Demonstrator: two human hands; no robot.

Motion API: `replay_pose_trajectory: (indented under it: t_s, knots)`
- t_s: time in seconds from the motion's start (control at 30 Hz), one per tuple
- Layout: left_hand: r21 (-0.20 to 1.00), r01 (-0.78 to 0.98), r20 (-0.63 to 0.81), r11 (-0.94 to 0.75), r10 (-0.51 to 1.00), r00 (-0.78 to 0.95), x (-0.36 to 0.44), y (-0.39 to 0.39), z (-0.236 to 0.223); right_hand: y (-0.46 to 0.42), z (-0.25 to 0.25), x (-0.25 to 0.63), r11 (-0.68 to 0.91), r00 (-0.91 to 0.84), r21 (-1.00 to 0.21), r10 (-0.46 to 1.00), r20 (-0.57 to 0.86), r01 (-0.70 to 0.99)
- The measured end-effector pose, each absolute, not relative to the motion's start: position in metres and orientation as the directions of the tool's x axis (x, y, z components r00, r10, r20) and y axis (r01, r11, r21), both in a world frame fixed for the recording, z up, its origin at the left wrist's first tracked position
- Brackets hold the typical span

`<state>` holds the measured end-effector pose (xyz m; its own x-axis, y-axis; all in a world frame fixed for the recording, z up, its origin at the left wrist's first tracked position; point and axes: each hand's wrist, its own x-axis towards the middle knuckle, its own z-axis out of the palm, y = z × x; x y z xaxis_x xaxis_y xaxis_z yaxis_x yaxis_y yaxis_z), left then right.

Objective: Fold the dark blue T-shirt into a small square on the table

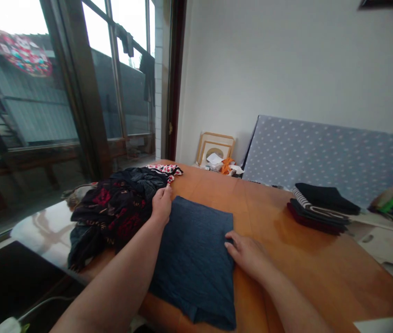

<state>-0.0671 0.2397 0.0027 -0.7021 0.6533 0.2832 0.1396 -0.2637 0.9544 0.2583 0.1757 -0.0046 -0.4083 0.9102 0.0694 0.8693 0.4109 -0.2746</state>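
A dark blue folded garment [199, 254] lies flat on the wooden table in front of me, slightly creased, with a small uneven flap at its near edge. My left hand [162, 205] is beside its far left corner, with fingers closed together; what they pinch, if anything, is hidden. My right hand [247, 254] rests at the garment's right edge, fingertips touching the cloth and slightly apart. Close to my left hand is a heap of rumpled dark clothes [113, 203], some with red patterns. A white cloth with red spots [172, 170] lies at the heap's far end.
Folded clothes [321, 208] are stacked at the right of the wooden table [269, 217]. Behind them stands a grey-blue dotted cover [321, 152]. Paper and orange scraps [226, 164] lie near a wooden frame [233, 143] by the wall. Large windows [127, 92] are on the left.
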Motion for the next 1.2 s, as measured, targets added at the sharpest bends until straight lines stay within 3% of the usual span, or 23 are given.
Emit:
replay_pose_trajectory:
  t_s: [0.3, 0.77, 1.03, 1.2]
  knots:
    - [0.957, 0.136, 0.273, -0.258, 0.627, -0.73, -0.08, 0.233, 0.008, 0.177, -0.006, 0.262, 0.436, -0.43, -0.307, 0.898, 0.091, 0.846]
    - [0.896, 0.428, 0.37, -0.116, 0.728, -0.578, -0.093, 0.223, -0.004, 0.176, -0.003, 0.262, 0.447, -0.445, -0.272, 0.893, 0.071, 0.852]
    - [0.816, 0.548, 0.404, -0.183, 0.859, -0.314, -0.087, 0.151, 0.026, 0.177, -0.006, 0.264, 0.479, -0.472, -0.231, 0.877, 0.087, 0.847]
    - [0.572, 0.768, 0.393, -0.288, 0.918, 0.052, -0.074, 0.074, 0.022, 0.178, -0.01, 0.266, 0.504, -0.495, -0.242, 0.863, 0.101, 0.829]
